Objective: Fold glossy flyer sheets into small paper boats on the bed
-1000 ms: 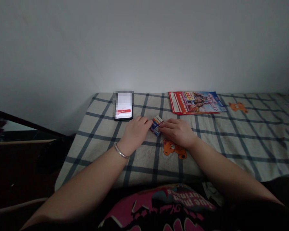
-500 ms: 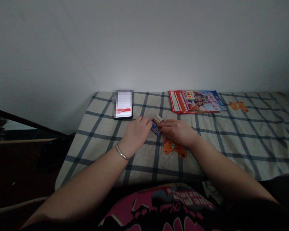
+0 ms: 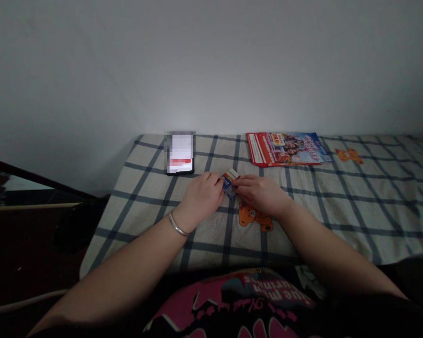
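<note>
A small printed paper piece (image 3: 230,182), blue with white, yellow and red bands, lies at a slant on the plaid cloth (image 3: 144,188), between the two hands. The left hand (image 3: 205,193) pinches its left edge, fingers curled; the right hand (image 3: 261,193) pinches its right edge, the thumb mostly hidden. A silver bangle (image 3: 177,223) circles the left wrist. Beyond the left hand, near the wall (image 3: 211,65), lies a phone (image 3: 182,149) with its screen lit and partly pixelated. Beyond the right hand lies a stack of colourful flyers (image 3: 287,149), well apart from the phone.
</note>
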